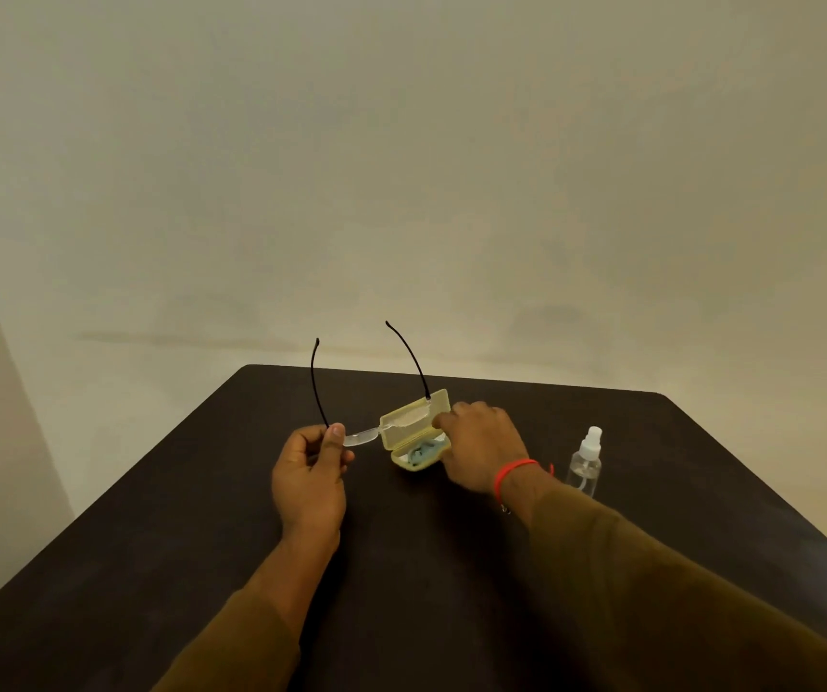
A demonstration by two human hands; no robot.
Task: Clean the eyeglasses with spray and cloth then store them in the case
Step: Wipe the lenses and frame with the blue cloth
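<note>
The eyeglasses (391, 426) have clear lenses and thin black temples that stand unfolded, pointing up and away. My left hand (312, 474) pinches them at the left hinge and holds them above the table. A pale yellow case (416, 429) stands open just behind them, lid upright, with a light blue cloth (423, 452) lying in its tray. My right hand (484, 444) reaches over the right end of the case, fingers curled near the right lens; whether it touches the glasses or the case is unclear. A clear spray bottle (585, 462) with a white nozzle stands upright to the right.
All of it rests on a dark brown table (201, 541) whose far edge meets a plain beige wall. A red thread band circles my right wrist. Both sleeves are olive brown.
</note>
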